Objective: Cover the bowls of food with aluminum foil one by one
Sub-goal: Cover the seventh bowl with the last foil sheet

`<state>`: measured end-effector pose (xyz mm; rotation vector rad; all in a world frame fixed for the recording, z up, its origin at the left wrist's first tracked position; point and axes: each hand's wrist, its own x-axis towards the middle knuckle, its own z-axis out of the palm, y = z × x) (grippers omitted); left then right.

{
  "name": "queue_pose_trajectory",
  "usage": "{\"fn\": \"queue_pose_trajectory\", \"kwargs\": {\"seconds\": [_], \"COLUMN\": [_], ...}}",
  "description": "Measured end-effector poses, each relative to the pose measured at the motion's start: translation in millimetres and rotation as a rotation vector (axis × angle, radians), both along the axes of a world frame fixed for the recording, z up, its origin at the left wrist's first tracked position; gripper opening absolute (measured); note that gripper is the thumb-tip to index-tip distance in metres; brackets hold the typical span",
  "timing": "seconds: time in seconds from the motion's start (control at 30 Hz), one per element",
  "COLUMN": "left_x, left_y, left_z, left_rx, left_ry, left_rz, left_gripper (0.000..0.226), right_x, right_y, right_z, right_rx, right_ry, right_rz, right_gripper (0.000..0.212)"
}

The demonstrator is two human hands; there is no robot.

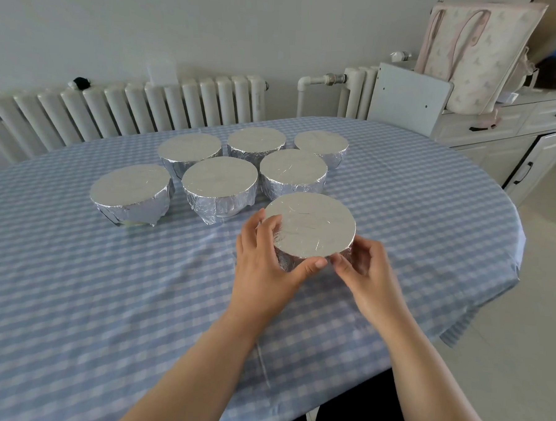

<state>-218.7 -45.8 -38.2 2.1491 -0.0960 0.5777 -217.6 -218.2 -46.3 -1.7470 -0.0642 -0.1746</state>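
Nearest bowl [311,226]: foil-covered, on the checked tablecloth [105,281] in front of me.
My left hand [264,258]: fingers curled round the bowl's left side, thumb at the near rim.
My right hand [364,266]: fingertips pinching the foil at the near-right rim.
Six other covered bowls [220,175]: grouped behind it.

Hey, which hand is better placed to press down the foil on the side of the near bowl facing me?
Probably the left hand: its thumb already lies along the near rim of the near bowl, fingers curled around its left side. The right hand touches only the right near edge with its fingertips.
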Motion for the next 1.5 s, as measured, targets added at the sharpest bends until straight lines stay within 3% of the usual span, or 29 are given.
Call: {"fn": "queue_pose_trajectory", "kwargs": {"seconds": [0.2,0.33,0.47,0.57,0.73,1.07,1.27,1.37,1.5], "left_x": [-3.2,-1.0,-1.2,-1.4,-1.0,-2.2,-1.1,-0.9,-0.6], "left_y": [-1.2,1.3,1.8,1.6,1.0,0.3,0.1,0.4,-0.1], "left_z": [-2.9,-2.4,-2.5,-3.2,-3.1,-1.2,-1.9,-1.6,-1.0], "left_rx": [0.051,0.045,0.026,0.008,-0.014,-0.024,-0.034,-0.053,-0.074], "left_ry": [-0.049,-0.027,-0.011,-0.012,-0.006,0.016,0.011,0.013,0.014], "left_rz": [0.036,0.034,0.019,0.009,-0.003,-0.01,-0.02,-0.033,-0.05], "left_gripper": [0.086,0.074,0.074,0.073,0.075,0.076,0.075,0.078,0.082], "right_x": [13.0,10.7,4.8,5.1,7.2,14.1,21.8,22.8,19.8], "right_y": [-17.6,-13.6,-1.4,1.8,6.2,11.2,20.6,25.2,29.4], "right_z": [12.0,0.5,-2.0,-2.6,-1.2,-2.8,1.4,4.8,7.7], "right_rx": [-0.061,0.076,-0.041,-0.103,0.048,0.124,0.315,0.397,0.359], "right_ry": [-0.01,-0.036,-0.115,-0.143,-0.065,-0.011,0.04,0.067,0.035], "right_rz": [0.085,-0.021,-0.224,-0.301,-0.35,-0.403,-0.436,-0.421,-0.409], "right_gripper": [0.042,0.062,0.018,0.01,0.004,0.01,0.01,0.02,0.037]}}
